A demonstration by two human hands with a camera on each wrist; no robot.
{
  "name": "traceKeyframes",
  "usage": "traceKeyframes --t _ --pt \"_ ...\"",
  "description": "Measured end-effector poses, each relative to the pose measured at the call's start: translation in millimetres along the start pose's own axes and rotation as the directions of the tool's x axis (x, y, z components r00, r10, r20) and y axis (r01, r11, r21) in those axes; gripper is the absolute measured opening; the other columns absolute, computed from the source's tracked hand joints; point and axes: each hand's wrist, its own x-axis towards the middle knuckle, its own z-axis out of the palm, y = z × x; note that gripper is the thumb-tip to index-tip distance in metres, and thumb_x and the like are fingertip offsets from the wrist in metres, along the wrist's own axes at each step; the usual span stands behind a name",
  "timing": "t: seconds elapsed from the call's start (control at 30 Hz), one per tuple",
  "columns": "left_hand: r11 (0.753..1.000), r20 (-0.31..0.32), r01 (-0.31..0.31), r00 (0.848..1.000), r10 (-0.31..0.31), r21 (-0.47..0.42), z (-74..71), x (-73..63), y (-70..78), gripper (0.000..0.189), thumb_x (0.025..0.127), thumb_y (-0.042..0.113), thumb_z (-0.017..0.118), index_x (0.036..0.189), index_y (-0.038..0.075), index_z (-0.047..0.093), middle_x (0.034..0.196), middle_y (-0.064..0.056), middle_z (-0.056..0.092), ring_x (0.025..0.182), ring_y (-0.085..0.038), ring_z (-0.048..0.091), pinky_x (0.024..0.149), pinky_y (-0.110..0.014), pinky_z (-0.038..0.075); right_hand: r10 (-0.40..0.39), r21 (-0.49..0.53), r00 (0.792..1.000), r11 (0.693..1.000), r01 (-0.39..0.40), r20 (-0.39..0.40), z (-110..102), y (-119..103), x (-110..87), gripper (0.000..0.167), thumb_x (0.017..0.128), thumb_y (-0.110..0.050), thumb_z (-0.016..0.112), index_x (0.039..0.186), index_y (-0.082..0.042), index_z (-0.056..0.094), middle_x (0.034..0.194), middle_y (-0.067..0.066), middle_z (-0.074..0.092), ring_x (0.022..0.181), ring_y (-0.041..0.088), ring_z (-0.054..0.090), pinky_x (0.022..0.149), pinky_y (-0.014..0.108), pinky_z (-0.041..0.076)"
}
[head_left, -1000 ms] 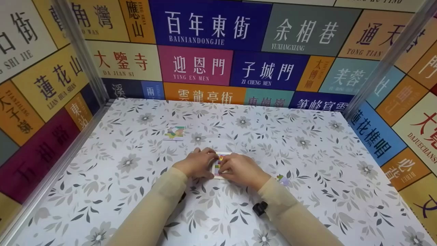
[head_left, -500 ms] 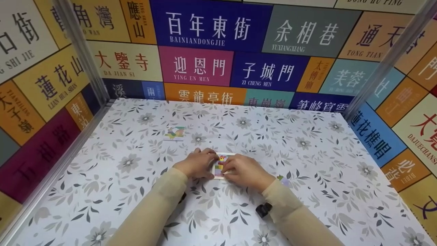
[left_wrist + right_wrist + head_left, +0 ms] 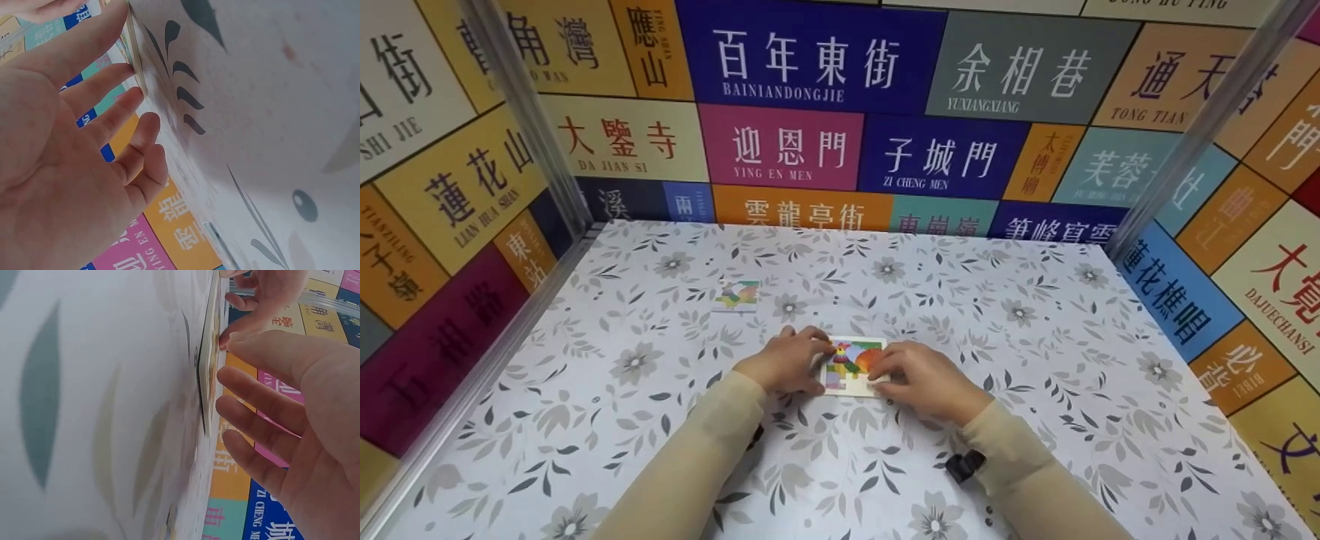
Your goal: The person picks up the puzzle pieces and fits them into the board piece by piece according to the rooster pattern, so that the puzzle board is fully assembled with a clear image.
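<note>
A small jigsaw puzzle [image 3: 851,361] in a white frame lies flat on the table, showing a colourful rooster; a pale patch without picture shows at its lower right. My left hand [image 3: 789,361] is at its left side, thumb and fingertips touching the frame's edge. In the left wrist view the fingers of this left hand [image 3: 84,129] are loosely spread. My right hand [image 3: 934,381] is over the puzzle's right side, its thumb and fingertips at the surface. Its fingers look fairly straight in the right wrist view, where the frame [image 3: 208,377] is seen edge-on. No piece shows in its fingers.
A loose puzzle part [image 3: 736,295] lies on the table further back to the left. The table [image 3: 675,442] wears a white cover with grey flowers. Upright panels with Chinese place names [image 3: 817,64] enclose the back and sides. A black device [image 3: 966,466] sits under the right wrist.
My right hand has moved right, uncovering more of the puzzle. The left hand stays at the frame's edge. A small purple and green piece by the right wrist is no longer visible.
</note>
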Motion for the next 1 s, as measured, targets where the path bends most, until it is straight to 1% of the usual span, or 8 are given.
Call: traceKeyframes --t 0.23,0.33,0.47,0.6,0.7,0.83,0.93,1.0 --pt "0.999 0.011 0.042 0.999 -0.042 -0.013 -1.9 1.2 0.3 0.062 0.088 0.028 0.083 0.145 0.020 0.060 0.158 -0.002 0.045 0.137 -0.033 0.042 0.114 -0.049 0.039 0.046 0.011 0.998 0.999 -0.046 -0.031 -10 11 -8.8 0.011 0.090 -0.018 0.078 0.100 -0.018 0.082 0.107 -0.007 0.074 0.105 0.016 0.067 0.100 0.043 0.052" --pt "0.998 0.018 0.054 0.998 -0.054 -0.021 -0.7 1.5 0.5 0.062 0.088 0.028 0.083 0.145 0.021 0.061 0.159 -0.002 0.045 0.138 -0.033 0.042 0.114 -0.050 0.039 0.072 0.018 0.997 0.997 -0.072 -0.033 -12 17 -15.1 0.010 0.090 -0.019 0.079 0.099 -0.019 0.082 0.106 -0.008 0.074 0.105 0.016 0.067 0.100 0.044 0.052" --pt "0.997 0.024 0.065 0.998 -0.064 -0.035 0.5 0.7 1.2 0.062 0.087 0.028 0.083 0.144 0.022 0.061 0.159 -0.001 0.044 0.140 -0.033 0.041 0.115 -0.050 0.039 0.088 0.028 0.995 0.996 -0.087 -0.048 -15 25 -23.6 0.009 0.090 -0.019 0.080 0.098 -0.019 0.082 0.105 -0.007 0.074 0.104 0.017 0.068 0.100 0.045 0.053" --pt "0.998 0.024 0.059 0.998 -0.059 -0.033 -0.9 0.6 2.8 0.062 0.088 0.027 0.083 0.145 0.020 0.060 0.159 -0.002 0.044 0.140 -0.034 0.041 0.115 -0.051 0.039 0.107 0.021 0.992 0.994 -0.106 -0.062 -20 33 -31.0 0.010 0.089 -0.021 0.081 0.099 -0.021 0.082 0.105 -0.008 0.074 0.103 0.017 0.068 0.099 0.047 0.053" --pt "0.998 0.015 0.050 0.999 -0.050 -0.026 -2.9 0.4 3.9 0.062 0.088 0.026 0.083 0.145 0.018 0.060 0.158 -0.003 0.045 0.139 -0.035 0.042 0.115 -0.051 0.039 0.114 0.021 0.991 0.993 -0.113 -0.063 -25 37 -35.1 0.011 0.090 -0.020 0.080 0.101 -0.021 0.082 0.105 -0.008 0.075 0.102 0.017 0.068 0.098 0.047 0.053" --pt "1.000 0.000 0.021 1.000 -0.021 -0.009 -4.1 0.2 4.8 0.061 0.088 0.025 0.083 0.144 0.015 0.060 0.158 -0.006 0.046 0.137 -0.037 0.043 0.114 -0.052 0.039 0.109 0.028 0.991 0.994 -0.107 -0.073 -31 41 -40.8 0.010 0.090 -0.016 0.079 0.100 -0.017 0.082 0.104 -0.006 0.075 0.102 0.017 0.069 0.095 0.044 0.055" --pt "1.000 -0.002 0.002 1.000 -0.002 0.005 -2.6 -0.5 4.5 0.060 0.088 0.025 0.083 0.143 0.014 0.061 0.156 -0.008 0.046 0.135 -0.038 0.044 0.112 -0.053 0.041 0.115 0.034 0.991 0.993 -0.113 -0.062 -33 45 -45.9 0.010 0.091 -0.016 0.078 0.100 -0.016 0.082 0.104 -0.006 0.074 0.102 0.017 0.069 0.095 0.043 0.055" --pt "1.000 0.003 0.004 1.000 -0.004 0.009 -0.7 -0.6 4.0 0.060 0.088 0.025 0.083 0.143 0.015 0.061 0.156 -0.007 0.047 0.134 -0.038 0.045 0.111 -0.054 0.041 0.125 0.041 0.991 0.992 -0.123 -0.048 -34 48 -49.5 0.010 0.091 -0.017 0.078 0.101 -0.017 0.082 0.105 -0.007 0.074 0.103 0.017 0.068 0.095 0.044 0.055"
